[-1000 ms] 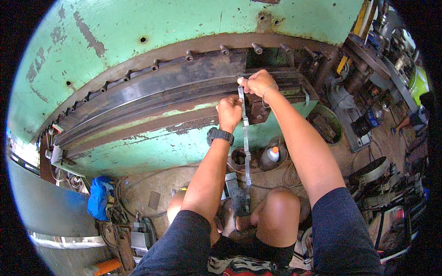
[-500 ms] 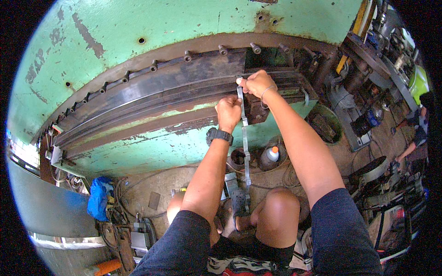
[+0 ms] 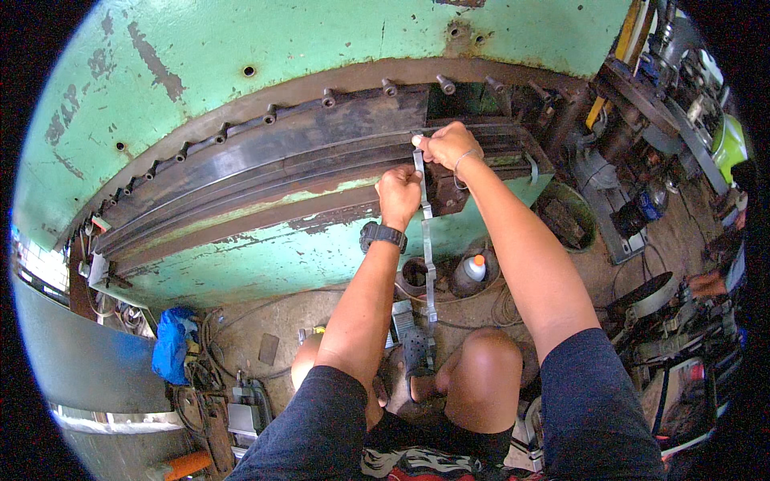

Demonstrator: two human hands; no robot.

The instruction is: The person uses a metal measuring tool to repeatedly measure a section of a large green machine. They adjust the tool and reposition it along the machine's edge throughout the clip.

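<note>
A long, narrow silver metal strip [image 3: 428,260] with several stepped bends hangs from the machine bed toward my feet. My right hand [image 3: 451,147] pinches its upper end against the dark grooved die [image 3: 265,178]. Lower and to the left, my left hand [image 3: 399,195] is closed with its thumb side on the strip's edge. A black watch circles my left wrist, and a thin bracelet my right. Above the die is the press's upper blade [image 3: 345,124], held by a row of bolts under the worn green beam [image 3: 321,40].
A bottle with an orange cap [image 3: 475,268] stands below the bed. A round bin [image 3: 569,216] is to its right. At left lies a blue bag [image 3: 172,345] beside cables. Another person's hand [image 3: 709,283] shows at the far right, among tools and metal parts.
My hands and the strip stay almost still. At the far right, the other person's arm has shifted.
</note>
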